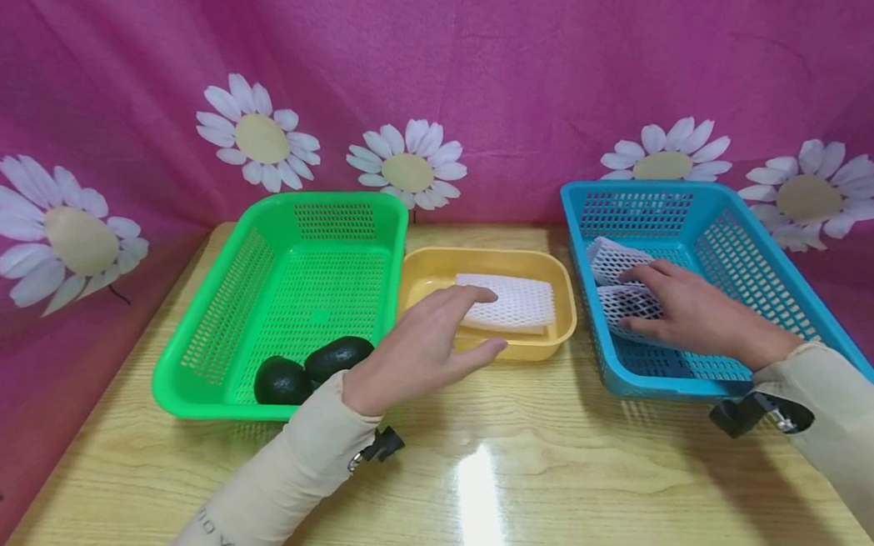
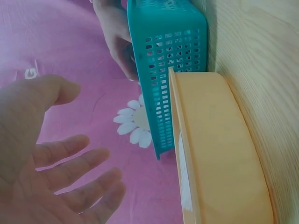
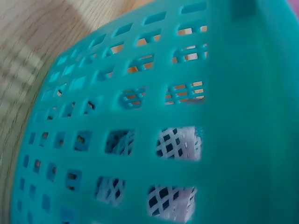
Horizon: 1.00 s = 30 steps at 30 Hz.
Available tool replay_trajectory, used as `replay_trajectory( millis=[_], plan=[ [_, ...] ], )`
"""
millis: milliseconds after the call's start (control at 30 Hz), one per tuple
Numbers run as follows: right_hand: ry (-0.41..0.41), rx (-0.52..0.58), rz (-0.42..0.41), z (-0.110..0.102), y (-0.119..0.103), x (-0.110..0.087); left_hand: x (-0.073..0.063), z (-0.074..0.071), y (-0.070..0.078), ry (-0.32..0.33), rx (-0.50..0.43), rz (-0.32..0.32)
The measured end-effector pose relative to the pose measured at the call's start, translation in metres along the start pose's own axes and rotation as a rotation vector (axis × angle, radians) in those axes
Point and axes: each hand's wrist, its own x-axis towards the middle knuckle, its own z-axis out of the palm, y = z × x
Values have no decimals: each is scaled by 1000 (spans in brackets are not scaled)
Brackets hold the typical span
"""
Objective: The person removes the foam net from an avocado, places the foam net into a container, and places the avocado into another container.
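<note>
Step in hand (judged from posture): selection of a net-sleeved piece. The right hand (image 1: 693, 314) is lowered into the blue basket (image 1: 663, 387), its fingers over the far sleeved piece (image 1: 610, 263) and its thumb at the near sleeved piece (image 1: 628, 308). Whether it has secured either cannot be determined. The left hand (image 1: 421, 343) is released, fingers extended, above the near left side of the yellow tray (image 1: 530, 347), which holds white netting (image 1: 521, 301). The next move appears to call for a firm hold on one piece (dark contents show through the mesh) before lifting. Both pieces lie well to the right of the left hand. Two avocados (image 1: 282, 380) rest, unsleeved, in the green basket (image 1: 301, 290).
</note>
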Motion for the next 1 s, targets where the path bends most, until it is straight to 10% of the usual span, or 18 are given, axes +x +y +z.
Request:
replay_trajectory(
  millis=[1000],
  plan=[
    [-95,-16,24,11,8,6,20,34,23,-49,-109,15]
  ],
)
